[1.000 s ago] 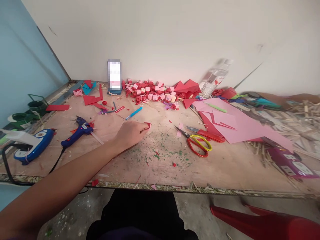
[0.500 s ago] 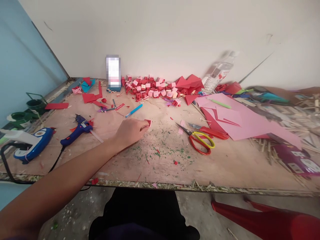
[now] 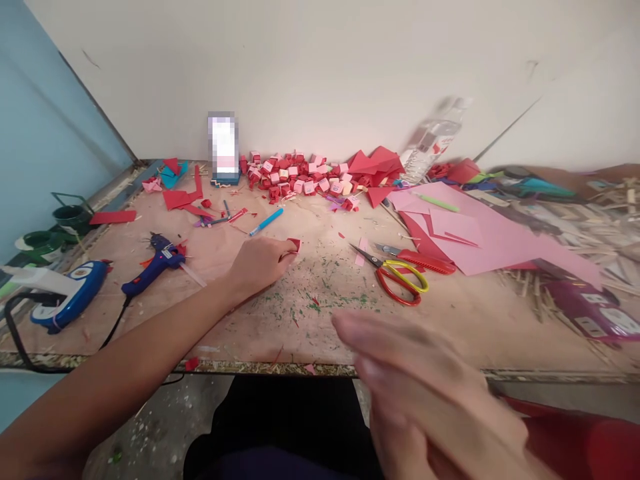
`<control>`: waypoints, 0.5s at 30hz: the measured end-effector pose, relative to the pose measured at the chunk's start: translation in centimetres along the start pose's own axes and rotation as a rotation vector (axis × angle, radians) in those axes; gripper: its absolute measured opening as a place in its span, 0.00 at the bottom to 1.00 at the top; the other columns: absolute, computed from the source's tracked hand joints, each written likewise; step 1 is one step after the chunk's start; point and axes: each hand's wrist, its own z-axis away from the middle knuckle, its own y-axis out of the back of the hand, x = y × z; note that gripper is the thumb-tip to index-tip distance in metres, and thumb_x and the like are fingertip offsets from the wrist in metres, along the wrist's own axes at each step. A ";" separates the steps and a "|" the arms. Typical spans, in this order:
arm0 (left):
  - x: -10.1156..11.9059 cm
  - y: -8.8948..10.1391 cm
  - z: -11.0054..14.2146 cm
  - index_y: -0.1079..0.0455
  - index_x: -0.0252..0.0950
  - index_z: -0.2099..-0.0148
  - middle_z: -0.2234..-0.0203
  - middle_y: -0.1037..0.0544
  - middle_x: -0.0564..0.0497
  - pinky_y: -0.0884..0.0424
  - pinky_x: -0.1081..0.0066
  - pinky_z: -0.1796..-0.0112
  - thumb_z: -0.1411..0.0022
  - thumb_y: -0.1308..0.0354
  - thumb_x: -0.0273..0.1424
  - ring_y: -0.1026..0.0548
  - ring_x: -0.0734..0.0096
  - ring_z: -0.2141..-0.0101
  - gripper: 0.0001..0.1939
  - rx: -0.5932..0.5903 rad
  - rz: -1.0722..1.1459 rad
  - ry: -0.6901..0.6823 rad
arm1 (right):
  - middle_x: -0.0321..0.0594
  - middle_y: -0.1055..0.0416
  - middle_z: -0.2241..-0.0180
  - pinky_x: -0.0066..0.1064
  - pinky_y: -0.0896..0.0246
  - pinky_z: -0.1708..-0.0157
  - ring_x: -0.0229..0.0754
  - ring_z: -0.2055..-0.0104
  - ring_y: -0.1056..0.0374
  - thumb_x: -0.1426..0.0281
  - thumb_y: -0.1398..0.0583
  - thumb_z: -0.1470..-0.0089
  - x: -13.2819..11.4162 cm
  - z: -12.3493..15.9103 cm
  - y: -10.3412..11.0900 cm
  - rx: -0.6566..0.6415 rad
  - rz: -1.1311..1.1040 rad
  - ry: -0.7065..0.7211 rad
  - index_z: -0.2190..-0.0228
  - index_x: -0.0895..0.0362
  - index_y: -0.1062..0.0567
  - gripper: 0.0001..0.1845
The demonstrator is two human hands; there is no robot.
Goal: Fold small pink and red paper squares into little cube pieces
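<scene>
My left hand [image 3: 263, 263] rests on the wooden table, closed in a pinch on a small red paper piece [image 3: 295, 245]. Only the piece's edge shows past the fingertips. Low on the right, blurred by motion, is my right hand [image 3: 430, 393], its fingers stretched out toward the left. Nothing shows in it. Beyond it lie scissors [image 3: 403, 280] with one yellow and one red handle loop, beside a red cutter [image 3: 425, 260]. A blue pen [image 3: 267, 221] lies just past my left hand.
A blue glue gun [image 3: 155, 267] lies at the left. Behind are a phone [image 3: 223, 147], a heap of folded paper cubes [image 3: 300, 175] and a leaning plastic bottle [image 3: 433, 143]. Pink paper sheets [image 3: 500, 247] cover the right side. Green scraps [image 3: 315, 300] litter the tabletop [image 3: 280, 333].
My right hand has come into view from the lower right. My left hand stays in place with the red paper piece. The view has shifted slightly.
</scene>
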 end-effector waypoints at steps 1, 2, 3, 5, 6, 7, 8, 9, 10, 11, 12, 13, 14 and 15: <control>0.0 0.0 0.1 0.17 0.38 0.59 0.66 0.13 0.48 0.34 0.66 0.64 0.27 0.39 0.32 0.18 0.60 0.65 0.10 -0.007 0.001 -0.009 | 0.44 0.14 0.51 0.46 0.16 0.56 0.54 0.51 0.16 0.78 0.39 0.34 1.0 -1.8 -0.3 0.014 -0.008 -0.002 0.43 0.46 0.20 0.24; 0.1 0.1 0.1 0.17 0.38 0.60 0.66 0.13 0.48 0.34 0.66 0.65 0.26 0.40 0.32 0.19 0.60 0.65 0.11 -0.012 0.001 -0.021 | 0.42 0.14 0.54 0.40 0.18 0.60 0.49 0.55 0.15 0.79 0.40 0.34 2.0 -3.5 -0.7 0.045 -0.046 0.070 0.44 0.46 0.19 0.23; 0.1 0.1 0.2 0.17 0.38 0.60 0.66 0.13 0.48 0.35 0.67 0.65 0.26 0.41 0.31 0.19 0.61 0.65 0.12 -0.015 -0.002 -0.034 | 0.40 0.13 0.57 0.36 0.20 0.63 0.46 0.59 0.16 0.78 0.41 0.33 2.9 -5.0 -1.2 0.059 -0.063 0.059 0.47 0.46 0.18 0.21; 0.1 0.0 0.2 0.18 0.38 0.62 0.66 0.14 0.49 0.36 0.67 0.66 0.25 0.43 0.30 0.19 0.61 0.65 0.14 -0.004 -0.017 -0.051 | 0.39 0.15 0.65 0.33 0.25 0.67 0.42 0.68 0.20 0.74 0.41 0.30 5.0 -7.3 -2.5 0.036 -0.071 -0.036 0.54 0.50 0.16 0.14; 0.0 0.0 0.2 0.18 0.38 0.62 0.67 0.14 0.49 0.37 0.66 0.67 0.25 0.43 0.30 0.19 0.60 0.66 0.14 0.006 -0.025 -0.047 | 0.39 0.17 0.67 0.33 0.28 0.68 0.41 0.70 0.23 0.71 0.41 0.29 6.1 -8.1 -3.3 0.023 -0.082 -0.082 0.59 0.51 0.16 0.12; 0.0 -0.1 0.1 0.18 0.39 0.63 0.67 0.14 0.49 0.36 0.66 0.67 0.26 0.42 0.31 0.19 0.60 0.66 0.13 0.017 -0.028 -0.039 | 0.39 0.18 0.69 0.34 0.30 0.67 0.40 0.71 0.25 0.68 0.40 0.29 7.3 -8.8 -4.2 -0.032 -0.090 -0.157 0.64 0.53 0.16 0.13; -0.1 -0.2 0.0 0.18 0.39 0.62 0.67 0.13 0.49 0.36 0.66 0.66 0.27 0.41 0.31 0.19 0.59 0.66 0.12 0.026 -0.023 -0.029 | 0.39 0.20 0.72 0.34 0.32 0.67 0.40 0.72 0.27 0.66 0.40 0.29 8.6 -9.3 -5.0 -0.080 -0.100 -0.246 0.69 0.55 0.18 0.17; -0.2 -0.2 0.0 0.17 0.40 0.61 0.66 0.13 0.49 0.35 0.65 0.66 0.27 0.40 0.31 0.19 0.59 0.65 0.11 0.034 -0.010 -0.023 | 0.39 0.23 0.74 0.34 0.35 0.68 0.39 0.73 0.31 0.64 0.39 0.30 9.8 -9.7 -5.9 -0.147 -0.124 -0.346 0.73 0.55 0.21 0.19; -0.3 -0.3 -0.1 0.17 0.40 0.60 0.65 0.13 0.49 0.34 0.65 0.65 0.28 0.40 0.31 0.18 0.59 0.65 0.10 0.045 0.007 -0.021 | 0.38 0.25 0.76 0.34 0.37 0.70 0.38 0.74 0.33 0.63 0.38 0.31 11.0 -9.9 -6.7 -0.215 -0.171 -0.445 0.77 0.55 0.23 0.21; -0.4 -0.3 -0.1 0.17 0.41 0.59 0.64 0.13 0.49 0.34 0.66 0.65 0.27 0.40 0.30 0.18 0.60 0.64 0.10 0.060 0.026 -0.022 | 0.38 0.27 0.77 0.33 0.39 0.72 0.37 0.76 0.35 0.62 0.38 0.32 12.1 -10.1 -7.4 -0.294 -0.240 -0.538 0.78 0.56 0.24 0.22; -0.5 -0.2 -0.1 0.16 0.41 0.59 0.63 0.13 0.50 0.34 0.66 0.65 0.27 0.40 0.30 0.18 0.61 0.64 0.11 0.079 0.045 -0.027 | 0.38 0.26 0.76 0.32 0.40 0.74 0.36 0.78 0.36 0.61 0.37 0.32 13.1 -10.0 -8.0 -0.344 -0.323 -0.621 0.77 0.56 0.24 0.22; -0.6 -0.2 -0.2 0.16 0.41 0.59 0.63 0.13 0.50 0.34 0.66 0.65 0.26 0.41 0.30 0.18 0.61 0.64 0.11 0.099 0.062 -0.034 | 0.39 0.25 0.74 0.32 0.40 0.76 0.35 0.79 0.35 0.59 0.37 0.32 13.8 -9.9 -8.6 -0.360 -0.402 -0.692 0.74 0.57 0.21 0.20; -0.8 -0.2 -0.2 0.16 0.41 0.59 0.63 0.13 0.50 0.34 0.66 0.65 0.25 0.42 0.30 0.18 0.62 0.64 0.12 0.114 0.074 -0.041 | 0.40 0.22 0.70 0.32 0.39 0.76 0.35 0.79 0.34 0.57 0.36 0.33 14.4 -9.6 -9.0 -0.384 -0.485 -0.731 0.68 0.58 0.18 0.18; -0.8 -0.2 -0.2 0.16 0.41 0.59 0.63 0.13 0.50 0.34 0.66 0.65 0.26 0.42 0.30 0.18 0.62 0.64 0.12 0.124 0.079 -0.045 | 0.42 0.20 0.67 0.31 0.38 0.77 0.35 0.78 0.32 0.56 0.34 0.34 14.7 -9.3 -9.3 -0.386 -0.556 -0.754 0.62 0.58 0.16 0.17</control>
